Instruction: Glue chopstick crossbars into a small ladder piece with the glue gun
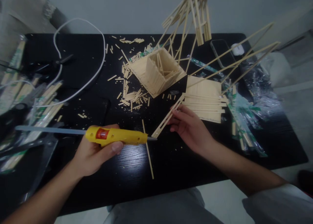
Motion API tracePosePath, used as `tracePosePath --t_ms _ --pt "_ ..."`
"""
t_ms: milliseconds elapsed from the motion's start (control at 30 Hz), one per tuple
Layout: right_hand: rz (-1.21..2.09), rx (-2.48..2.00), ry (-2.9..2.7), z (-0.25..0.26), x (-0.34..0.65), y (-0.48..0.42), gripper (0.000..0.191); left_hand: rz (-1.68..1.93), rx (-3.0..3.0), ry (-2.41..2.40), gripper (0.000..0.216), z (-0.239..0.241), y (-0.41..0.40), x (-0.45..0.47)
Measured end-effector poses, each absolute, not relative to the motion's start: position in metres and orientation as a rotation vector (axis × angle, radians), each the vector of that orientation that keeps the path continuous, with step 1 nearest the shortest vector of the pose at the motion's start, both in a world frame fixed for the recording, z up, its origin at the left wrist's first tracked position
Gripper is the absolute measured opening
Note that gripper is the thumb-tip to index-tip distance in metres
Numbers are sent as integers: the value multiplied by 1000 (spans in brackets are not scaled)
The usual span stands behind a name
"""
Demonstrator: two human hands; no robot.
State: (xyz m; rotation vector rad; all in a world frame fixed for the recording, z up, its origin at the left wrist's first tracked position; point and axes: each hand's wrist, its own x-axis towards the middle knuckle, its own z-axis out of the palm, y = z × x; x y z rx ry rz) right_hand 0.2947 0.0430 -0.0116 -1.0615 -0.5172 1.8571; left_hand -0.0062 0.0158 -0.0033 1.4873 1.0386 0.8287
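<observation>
The black counter (137,165) fills most of the frame, littered with cut stick bits in the upper middle. A tall stick framework (195,18) rises at the upper right, with an open stick box (156,73) lying tipped at centre and a flat stick panel (205,100) right of it. The yellow glue gun (114,136) lies level at lower centre, its nozzle touching the low end of a paired stick strip (167,118).

Hot glue could string onto fingers or the counter if the nozzle lingers, and the strip could shift since only fingertips steady it.

The left hand (94,155) wraps the gun, grip closed, thumb forward. The right hand (189,126) pinches the strip's upper part, wrist angled in from the lower right.
</observation>
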Motion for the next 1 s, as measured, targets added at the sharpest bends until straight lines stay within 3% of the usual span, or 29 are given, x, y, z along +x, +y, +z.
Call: tracePosePath --t_ms 300,1000 --pt "1857 -1070 -520 -13 294 43 31 863 1432 1077 29 -12 11 -10" --pt "1874 -1032 -476 -12 295 44 30 874 1439 1044 42 -6 14 -9"
